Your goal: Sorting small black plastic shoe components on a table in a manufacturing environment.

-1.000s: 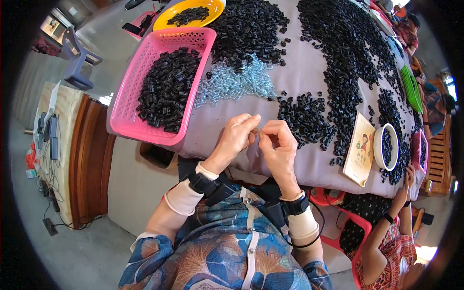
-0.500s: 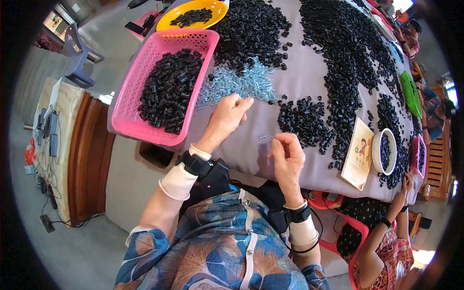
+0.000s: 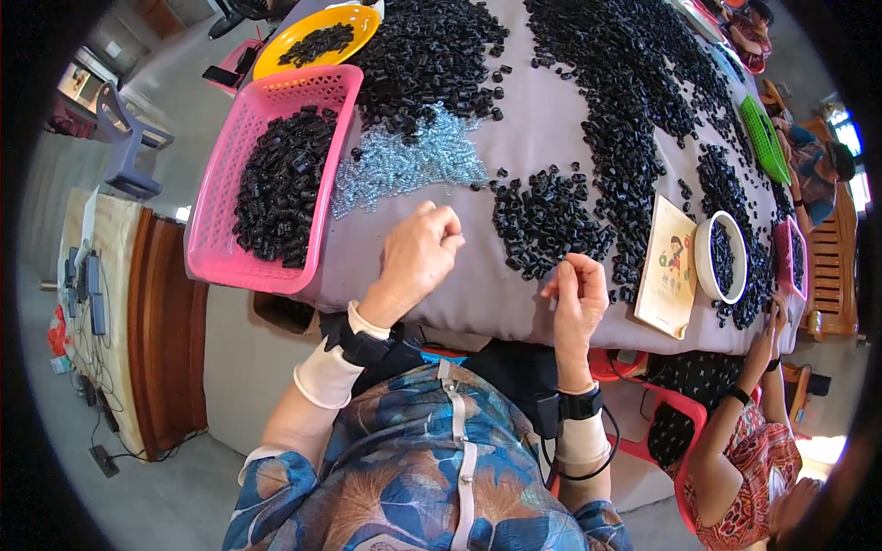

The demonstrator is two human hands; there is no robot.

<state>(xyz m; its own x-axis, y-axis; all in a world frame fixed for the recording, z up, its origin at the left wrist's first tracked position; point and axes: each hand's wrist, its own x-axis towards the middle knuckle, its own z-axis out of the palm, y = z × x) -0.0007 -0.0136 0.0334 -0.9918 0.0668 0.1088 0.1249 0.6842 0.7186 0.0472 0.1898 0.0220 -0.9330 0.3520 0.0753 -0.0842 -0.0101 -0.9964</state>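
My left hand (image 3: 421, 253) hovers over the near table edge, its fingers curled in and thumb closed against them. Whatever it may hold is hidden. Just beyond it lies a heap of small pale-blue, shiny coils (image 3: 413, 151) that look like springs. My right hand (image 3: 581, 298) is pinched at the near edge of a small pile of black plastic pieces (image 3: 547, 216), thumb and forefinger together at the pieces. I cannot make out what sits between those fingertips. Left of my left hand, a pink basket (image 3: 324, 197) holds many similar black pieces.
Larger heaps of black pieces (image 3: 625, 101) spread over the cloth-covered table (image 3: 524, 110). A yellow plate (image 3: 276, 57) stands at the far left. On the right are a booklet (image 3: 666, 266), a white bowl (image 3: 736, 285) and a green basket (image 3: 764, 142). Another person's hand (image 3: 776, 317) is at the right corner.
My left hand has drawn back from the coil heap and closed further. My right hand has moved right relative to the table, up to the small black pile. The small coil by it no longer shows.
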